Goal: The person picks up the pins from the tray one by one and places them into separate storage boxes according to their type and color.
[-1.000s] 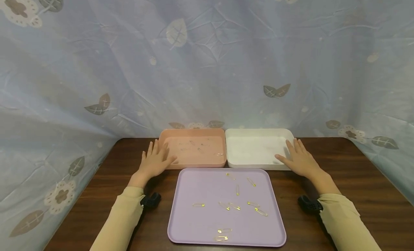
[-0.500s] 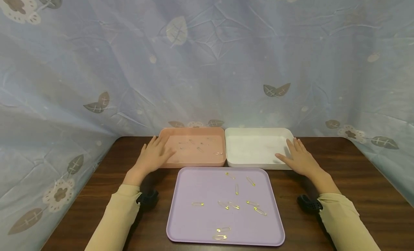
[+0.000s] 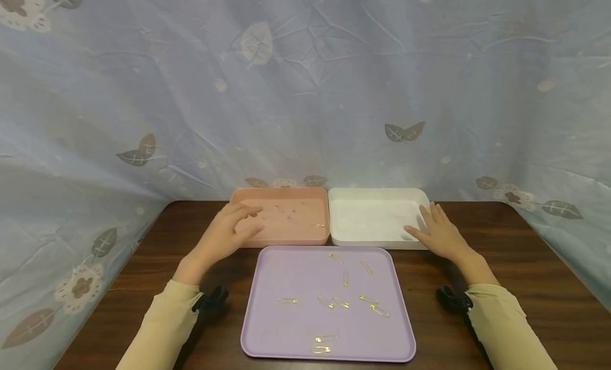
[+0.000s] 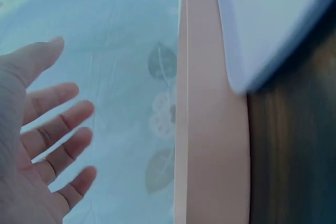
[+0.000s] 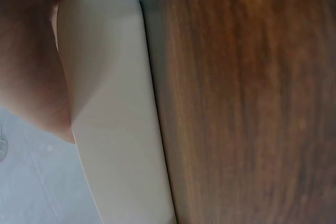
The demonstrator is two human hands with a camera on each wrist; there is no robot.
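Observation:
My left hand (image 3: 224,235) hovers over the left end of the pink tray (image 3: 281,241), its fingers relaxed and spread, holding nothing. In the left wrist view the fingers (image 4: 58,129) stand apart with only the curtain behind them. Several silver safety pins (image 3: 291,220) lie in the pink tray. At the right end of the white tray (image 3: 377,241) rests my right hand (image 3: 444,237), its fingers straight on the rim. Several gold safety pins (image 3: 379,310) are scattered on the purple tray (image 3: 272,338) in front, between my forearms.
The pink and white trays stand side by side at the back of the dark wooden table (image 3: 458,333). The purple tray sits just in front of them. A blue patterned curtain (image 3: 305,94) hangs behind the table. Each wrist wears a black band.
My left hand has lifted off the pink tray's left end and its fingers have bent a little over the tray. My right hand stays put. The view has shifted slightly.

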